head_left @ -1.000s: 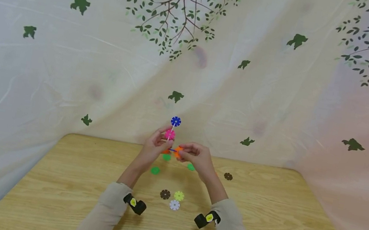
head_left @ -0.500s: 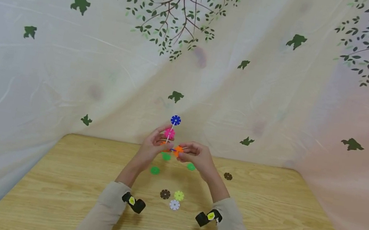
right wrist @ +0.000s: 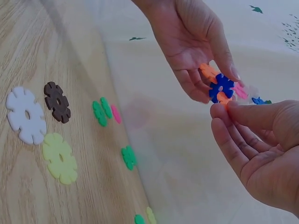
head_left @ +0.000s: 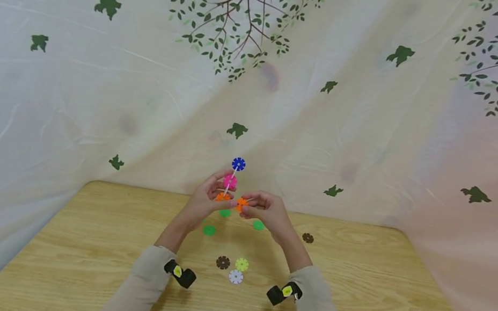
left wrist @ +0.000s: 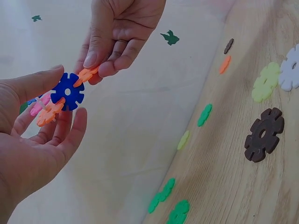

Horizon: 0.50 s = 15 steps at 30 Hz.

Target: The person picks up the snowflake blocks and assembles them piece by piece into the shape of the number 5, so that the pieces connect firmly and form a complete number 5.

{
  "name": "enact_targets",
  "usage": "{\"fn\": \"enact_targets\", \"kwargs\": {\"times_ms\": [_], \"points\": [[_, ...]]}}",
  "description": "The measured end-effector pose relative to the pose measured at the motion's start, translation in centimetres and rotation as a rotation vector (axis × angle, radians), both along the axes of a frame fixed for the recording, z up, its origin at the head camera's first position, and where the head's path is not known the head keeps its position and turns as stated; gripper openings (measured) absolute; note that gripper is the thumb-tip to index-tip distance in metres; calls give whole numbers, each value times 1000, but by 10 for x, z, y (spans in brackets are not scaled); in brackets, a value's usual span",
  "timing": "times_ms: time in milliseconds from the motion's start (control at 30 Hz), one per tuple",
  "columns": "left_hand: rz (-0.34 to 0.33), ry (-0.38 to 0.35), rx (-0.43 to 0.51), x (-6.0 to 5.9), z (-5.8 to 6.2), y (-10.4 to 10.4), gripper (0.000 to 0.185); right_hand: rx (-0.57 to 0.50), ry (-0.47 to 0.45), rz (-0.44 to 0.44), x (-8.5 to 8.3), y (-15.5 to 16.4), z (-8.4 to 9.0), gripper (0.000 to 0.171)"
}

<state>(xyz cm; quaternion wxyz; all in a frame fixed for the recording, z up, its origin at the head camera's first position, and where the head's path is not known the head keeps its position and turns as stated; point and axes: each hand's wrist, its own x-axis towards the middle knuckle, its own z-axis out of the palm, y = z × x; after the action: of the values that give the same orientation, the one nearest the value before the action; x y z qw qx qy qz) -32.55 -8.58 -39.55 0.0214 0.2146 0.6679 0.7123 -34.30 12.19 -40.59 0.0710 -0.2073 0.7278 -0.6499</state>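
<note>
Above the far part of the table, both hands hold a joined chain of notched plastic snowflake discs. My left hand grips the chain near an orange disc and the blue disc slotted into it. My right hand pinches another orange disc between thumb and fingers; in the left wrist view it meets the blue disc's edge. Upward from the left hand runs the rest of the chain: a pink disc, white discs seen edge-on, and a dark blue disc on top.
Loose discs lie on the wooden table: brown, yellow and white nearest, several green ones farther back. Another brown disc lies at right. A printed cloth hangs behind the table.
The hands stay nearly in place. The chain has turned slightly, so the left orange disc shows more of its face and the blue disc between the hands shows less in the head view.
</note>
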Motion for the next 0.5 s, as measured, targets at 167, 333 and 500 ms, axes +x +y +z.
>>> {"fn": "enact_targets", "kwargs": {"times_ms": [167,333,500], "points": [[-10,-22,14,2,1,2,74,24,-3,10,1,2,1,35],[-2,-51,9,1,0,3,72,85,3,20,3,5,2,32],[-9,-57,4,1,-1,1,73,187,24,56,3,12,-4,30]]}}
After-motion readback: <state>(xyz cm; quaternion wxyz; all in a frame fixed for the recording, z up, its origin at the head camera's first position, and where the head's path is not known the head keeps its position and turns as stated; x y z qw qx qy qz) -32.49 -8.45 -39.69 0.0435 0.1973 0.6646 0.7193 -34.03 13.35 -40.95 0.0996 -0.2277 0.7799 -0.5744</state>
